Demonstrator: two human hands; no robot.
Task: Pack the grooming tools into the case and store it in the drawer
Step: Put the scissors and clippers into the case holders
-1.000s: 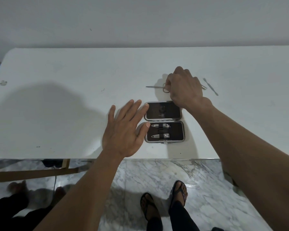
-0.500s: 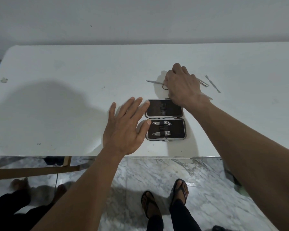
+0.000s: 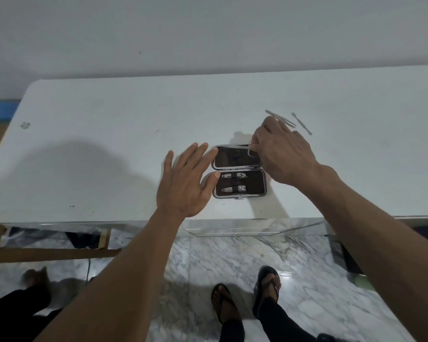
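Steel scissors [image 3: 249, 151] pinched in right hand [image 3: 283, 154] fingers over open case [image 3: 239, 171] far half | left hand [image 3: 185, 183] spread, steadying case on white surface [image 3: 109, 144] | step: loading tools | next: seat scissors, fetch far-right tools [image 3: 290, 120]

Open dark case [image 3: 239, 172] lying flat near table's front edge, two silver nail clippers [image 3: 234, 182] strapped in near half, thin scissors [image 3: 248, 149] over far half, two slim metal tools [image 3: 290, 120] lying beyond.

One head-worn wide-angle view looks steeply down, close over the table [image 3: 109, 144].
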